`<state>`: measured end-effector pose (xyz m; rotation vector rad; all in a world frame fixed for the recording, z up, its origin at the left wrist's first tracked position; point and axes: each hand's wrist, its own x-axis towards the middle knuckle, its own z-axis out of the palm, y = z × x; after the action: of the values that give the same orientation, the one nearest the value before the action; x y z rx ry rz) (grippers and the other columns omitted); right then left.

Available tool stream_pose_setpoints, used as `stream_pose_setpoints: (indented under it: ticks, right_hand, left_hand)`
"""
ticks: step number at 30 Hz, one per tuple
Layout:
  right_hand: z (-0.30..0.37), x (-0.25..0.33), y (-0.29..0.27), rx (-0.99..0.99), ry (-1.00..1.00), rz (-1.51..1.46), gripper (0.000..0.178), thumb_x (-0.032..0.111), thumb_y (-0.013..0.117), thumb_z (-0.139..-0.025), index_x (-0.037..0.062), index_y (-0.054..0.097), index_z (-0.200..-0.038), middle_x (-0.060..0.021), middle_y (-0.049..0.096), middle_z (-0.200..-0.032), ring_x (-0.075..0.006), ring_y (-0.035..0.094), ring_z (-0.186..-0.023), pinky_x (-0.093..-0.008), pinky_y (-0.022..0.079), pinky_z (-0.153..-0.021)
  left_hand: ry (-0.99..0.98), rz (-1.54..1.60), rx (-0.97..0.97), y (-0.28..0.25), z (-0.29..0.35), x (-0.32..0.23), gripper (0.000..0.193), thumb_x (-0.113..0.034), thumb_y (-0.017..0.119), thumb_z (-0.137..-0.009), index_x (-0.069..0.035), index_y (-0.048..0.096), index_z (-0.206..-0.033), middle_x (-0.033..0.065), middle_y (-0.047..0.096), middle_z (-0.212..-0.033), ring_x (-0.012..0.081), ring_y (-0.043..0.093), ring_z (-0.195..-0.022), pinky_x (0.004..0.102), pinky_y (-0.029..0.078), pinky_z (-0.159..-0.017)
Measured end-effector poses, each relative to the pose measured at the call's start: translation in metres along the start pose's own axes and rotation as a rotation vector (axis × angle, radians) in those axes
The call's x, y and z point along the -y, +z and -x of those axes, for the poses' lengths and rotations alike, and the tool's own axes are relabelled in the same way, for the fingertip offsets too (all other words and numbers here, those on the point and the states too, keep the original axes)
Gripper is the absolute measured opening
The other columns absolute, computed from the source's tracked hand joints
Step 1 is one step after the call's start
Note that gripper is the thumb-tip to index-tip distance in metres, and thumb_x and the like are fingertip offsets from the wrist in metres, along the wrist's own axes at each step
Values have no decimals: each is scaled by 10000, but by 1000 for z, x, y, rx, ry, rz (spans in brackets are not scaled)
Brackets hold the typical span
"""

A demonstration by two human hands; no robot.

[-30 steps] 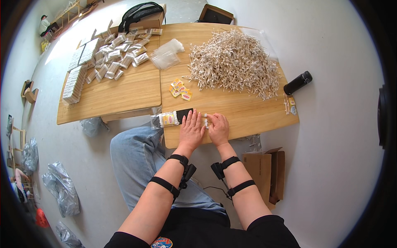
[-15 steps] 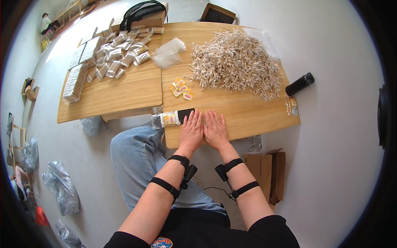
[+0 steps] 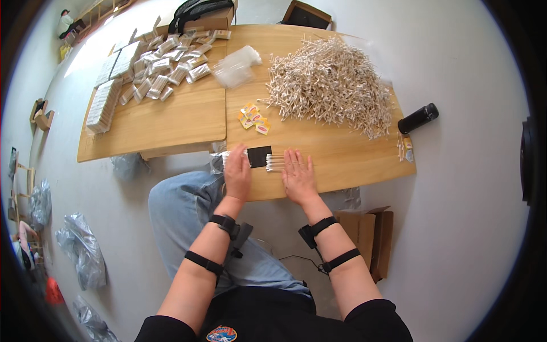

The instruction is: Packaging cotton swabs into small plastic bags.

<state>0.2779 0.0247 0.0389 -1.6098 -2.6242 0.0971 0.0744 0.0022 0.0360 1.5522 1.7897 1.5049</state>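
Observation:
My right hand (image 3: 299, 175) lies flat with fingers stretched on a small row of cotton swabs (image 3: 274, 163) laid side by side near the table's front edge. To its left a black square piece (image 3: 260, 157) is stuck or laid on the wood. Over a clear plastic bag (image 3: 216, 162) and the swabs next to it rests my left hand (image 3: 237, 175), its fingers extended and slightly blurred; it hides most of that pack. Beyond the hands are several yellow-and-white cards (image 3: 253, 118).
A big heap of loose cotton swabs (image 3: 330, 85) covers the back right. Clear bags (image 3: 236, 66) lie at the table's middle; filled swab packs (image 3: 161, 65) and stacked packs (image 3: 103, 106) are at the left. A black bottle (image 3: 419, 118) lies at the right edge.
My left hand has moved left, from beside my right hand to the bagged swabs, uncovering the black square and the swab row. My right hand stays on the row.

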Motion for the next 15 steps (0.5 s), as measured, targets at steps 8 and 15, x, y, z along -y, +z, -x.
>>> stream_pose_setpoints:
  ticks: [8, 15]
  right_hand:
    - [-31, 11, -4, 64, -73, -11, 604, 325, 374, -1014, 82, 234, -1549, -72, 261, -1610, -244, 231, -1488, -521, 99, -1211]
    - [-46, 25, -6, 45, -165, -22, 596, 312, 390, -1011, 55, 268, -1534, -107, 285, -1596, -271, 253, -1479, -522, 110, -1206]
  left_hand:
    - [-228, -531, 74, -15, -10, 64, 358, -260, 441, -1028, 3, 555, -1242, 222, 566, -1282, 419, 466, -1261, 493, 347, -1091]
    - [-237, -316, 32, -11, -3, 86, 366, -284, 381, -1053, -32, 531, -1273, 209, 559, -1295, 417, 427, -1305, 508, 318, -1106]
